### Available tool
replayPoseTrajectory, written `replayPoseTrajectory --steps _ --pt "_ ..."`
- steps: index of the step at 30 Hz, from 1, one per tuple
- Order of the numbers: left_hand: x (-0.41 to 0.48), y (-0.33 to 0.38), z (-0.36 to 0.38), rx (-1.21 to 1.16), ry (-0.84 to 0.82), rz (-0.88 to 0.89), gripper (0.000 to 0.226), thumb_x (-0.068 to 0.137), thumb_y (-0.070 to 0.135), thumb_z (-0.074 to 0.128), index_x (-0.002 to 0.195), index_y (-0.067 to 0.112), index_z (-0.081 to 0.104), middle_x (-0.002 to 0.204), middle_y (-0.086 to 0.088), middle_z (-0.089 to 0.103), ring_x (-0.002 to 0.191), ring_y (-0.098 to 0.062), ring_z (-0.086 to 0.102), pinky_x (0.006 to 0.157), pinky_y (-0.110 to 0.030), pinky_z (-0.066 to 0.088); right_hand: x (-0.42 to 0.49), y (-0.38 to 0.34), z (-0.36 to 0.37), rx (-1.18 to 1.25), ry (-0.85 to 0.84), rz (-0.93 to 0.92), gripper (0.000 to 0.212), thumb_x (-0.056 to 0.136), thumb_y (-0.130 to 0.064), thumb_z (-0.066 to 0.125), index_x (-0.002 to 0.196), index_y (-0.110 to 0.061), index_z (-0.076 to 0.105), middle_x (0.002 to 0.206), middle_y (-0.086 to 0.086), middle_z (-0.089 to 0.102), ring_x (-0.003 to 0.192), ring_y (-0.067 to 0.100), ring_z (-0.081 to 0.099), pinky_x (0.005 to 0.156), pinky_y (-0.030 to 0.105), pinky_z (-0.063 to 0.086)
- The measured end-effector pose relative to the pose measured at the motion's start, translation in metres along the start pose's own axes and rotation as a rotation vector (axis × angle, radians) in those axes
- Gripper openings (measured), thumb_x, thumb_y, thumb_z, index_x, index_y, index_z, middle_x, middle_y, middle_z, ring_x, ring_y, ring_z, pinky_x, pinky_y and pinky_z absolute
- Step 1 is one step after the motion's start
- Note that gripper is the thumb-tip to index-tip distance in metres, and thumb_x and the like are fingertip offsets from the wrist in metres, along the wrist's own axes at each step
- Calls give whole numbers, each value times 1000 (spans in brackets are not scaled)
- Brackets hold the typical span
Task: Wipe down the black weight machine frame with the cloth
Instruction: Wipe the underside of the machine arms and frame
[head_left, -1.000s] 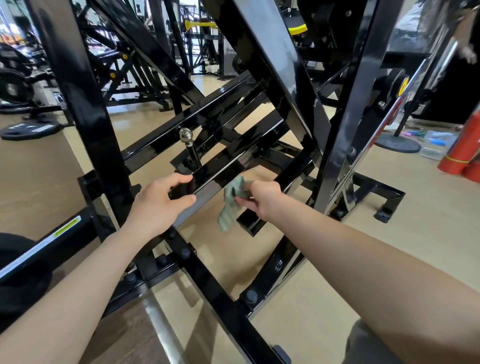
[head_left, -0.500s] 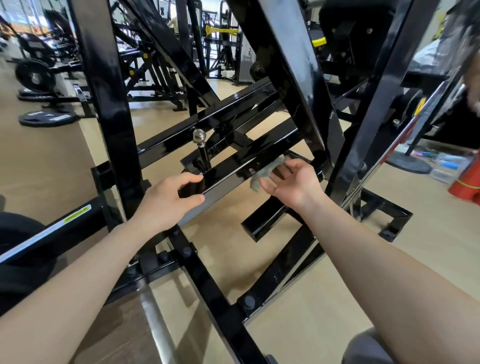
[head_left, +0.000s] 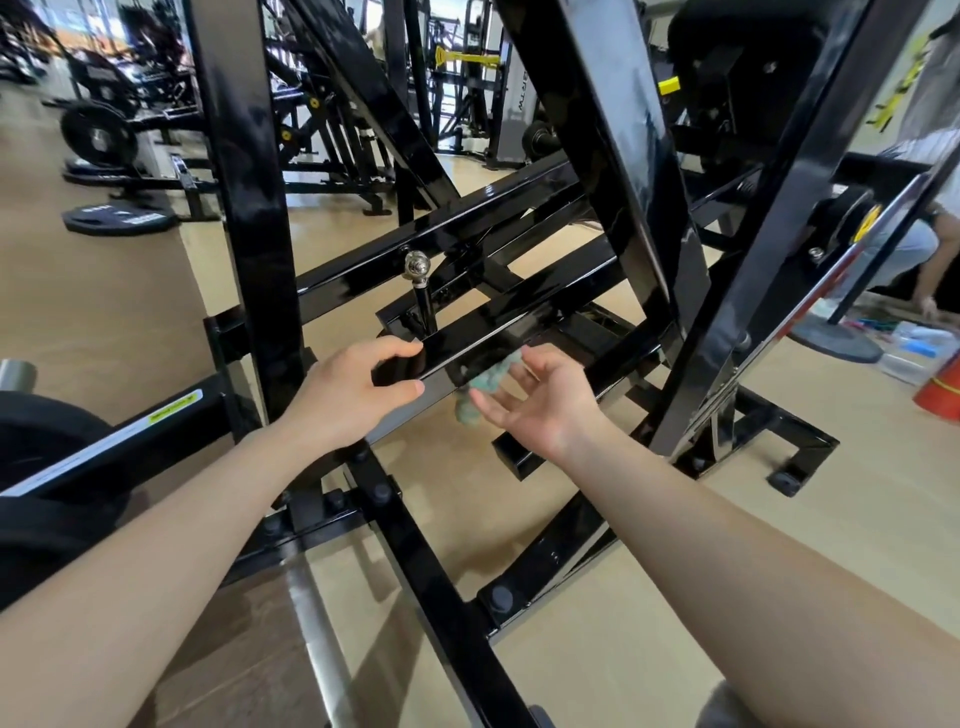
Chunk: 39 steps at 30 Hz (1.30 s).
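A crumpled green cloth (head_left: 487, 385) is pressed up against the lower edge of a slanted bar (head_left: 519, 319) low in the black frame (head_left: 244, 208), near the middle of the view. It is carried on the right hand (head_left: 545, 415), which is turned palm up beneath the bar; its fingers (head_left: 496, 410) are spread and nearly straight, with the cloth lying across their tips rather than wrapped in a fist. Just to the left, the same bar is gripped by the left hand (head_left: 348, 400), the forefinger hooked over its top and the thumb set against its front face. A chrome-knobbed pin (head_left: 418, 267) is seen standing upright just behind that hand. The frame's glossy beams are bolted together at floor level, and a yellow label (head_left: 174, 408) is carried on a tube at the left. The machine is set on a tan floor (head_left: 779, 545). A weight plate (head_left: 122, 215) is laid flat on the floor at far left, with more machines (head_left: 332, 119) ranged behind. At the right edge, a crouched person (head_left: 930, 244) is partly seen, near a red object (head_left: 940, 387).
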<state>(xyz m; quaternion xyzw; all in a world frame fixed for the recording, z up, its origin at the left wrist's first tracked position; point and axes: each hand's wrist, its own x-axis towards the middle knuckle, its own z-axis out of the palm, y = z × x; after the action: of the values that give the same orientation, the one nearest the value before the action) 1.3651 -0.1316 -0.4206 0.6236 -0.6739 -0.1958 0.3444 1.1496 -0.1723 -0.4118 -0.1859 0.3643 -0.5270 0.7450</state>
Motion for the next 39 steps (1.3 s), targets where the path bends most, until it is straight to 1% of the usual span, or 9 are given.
replayPoseTrajectory --steps 9,14,18,23,26,28,31,35,39 --pt "-7 -18 -16 -26 -100 93 49 95 33 69 142 42 55 146 17 54 136 -8 46 117 -38 37 -22 47 16 -108 -66 208 19 82 1 48 98 -7 55 120 18 54 118 42 55 100 52 53" --pt "-29 -41 -38 -11 -86 52 38 93 31 72 129 42 67 129 12 64 113 -9 59 102 -37 49 -27 79 23 -143 -85 317 16 91 1 43 100 -7 54 117 20 59 116 41 61 101 51 53" --pt "-46 -58 -55 4 -43 8 31 89 29 76 118 41 72 110 15 71 93 0 65 93 -35 56 -27 113 30 -158 -111 367 20 89 6 44 97 -9 54 133 21 59 115 44 63 90 52 58" --pt "-56 -63 -58 -6 -16 -6 27 88 24 78 114 32 76 97 23 70 87 5 68 88 -25 58 -32 144 32 -192 -174 482 30 90 9 52 116 -4 59 130 26 61 110 46 66 90 50 59" --pt "-56 -65 -59 -13 35 -11 20 85 20 81 103 30 79 91 19 73 85 3 68 81 -20 57 -37 148 35 -283 -146 504 24 98 4 54 121 4 62 122 26 67 107 39 69 75 38 63" --pt "-56 -65 -60 -37 39 -25 16 84 18 81 96 28 80 82 17 73 82 3 69 74 -14 53 -43 143 39 -369 -148 465 26 100 3 53 123 2 64 114 24 71 98 30 73 66 31 62" --pt "-57 -62 -62 -108 10 -41 13 87 17 79 98 24 81 74 20 73 78 3 71 73 -11 51 -54 124 48 -483 -205 221 23 97 6 56 117 2 66 103 20 75 90 25 75 74 31 63" --pt "-56 -55 -65 -361 3 -39 15 95 19 69 107 23 78 99 8 77 99 -6 70 86 -21 54 -56 97 65 -492 -302 -104 20 94 3 63 114 1 65 103 19 75 92 27 74 77 32 61" --pt "-50 -43 -70 -605 -107 -87 22 101 23 62 121 26 70 115 -2 74 109 -18 70 88 -37 61 -47 87 79 -472 -382 -244 24 97 5 58 119 -2 67 108 21 73 99 30 72 86 35 60"
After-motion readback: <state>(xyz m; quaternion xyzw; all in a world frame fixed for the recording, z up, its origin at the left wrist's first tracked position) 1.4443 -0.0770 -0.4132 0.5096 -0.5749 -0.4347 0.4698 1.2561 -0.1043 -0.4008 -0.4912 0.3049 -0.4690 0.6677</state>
